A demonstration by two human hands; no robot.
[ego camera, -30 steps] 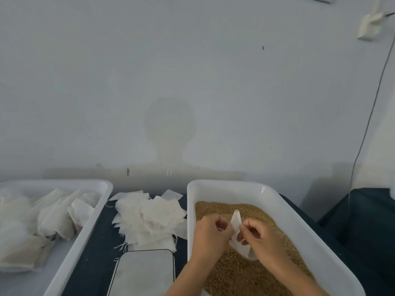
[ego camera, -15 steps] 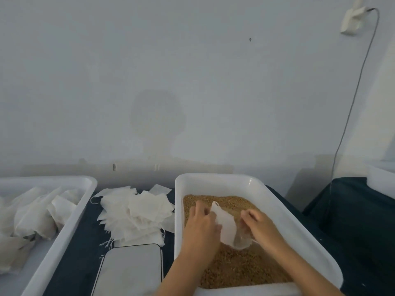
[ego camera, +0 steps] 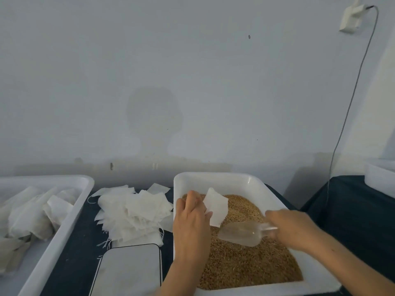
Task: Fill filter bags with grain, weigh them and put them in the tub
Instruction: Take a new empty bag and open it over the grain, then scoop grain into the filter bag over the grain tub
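A white tub [ego camera: 215,178] in front of me holds brown grain [ego camera: 245,263]. My left hand [ego camera: 191,223] pinches an empty white filter bag [ego camera: 215,207] above the grain. My right hand [ego camera: 292,228] grips the handle of a clear plastic scoop [ego camera: 241,232], whose mouth points left, just below the bag. A flat scale [ego camera: 128,270] lies on the dark table left of the grain tub. A second white tub [ego camera: 64,223] at the far left holds several filled bags [ego camera: 25,214].
A loose pile of empty filter bags [ego camera: 132,212] lies between the two tubs, behind the scale. Another white container [ego camera: 380,178] stands at the right edge. A cable [ego camera: 350,103] hangs down the wall from a plug at the top right.
My right hand has let go of the bag and taken up the clear scoop. The left hand alone now holds the bag, a little higher over the grain.
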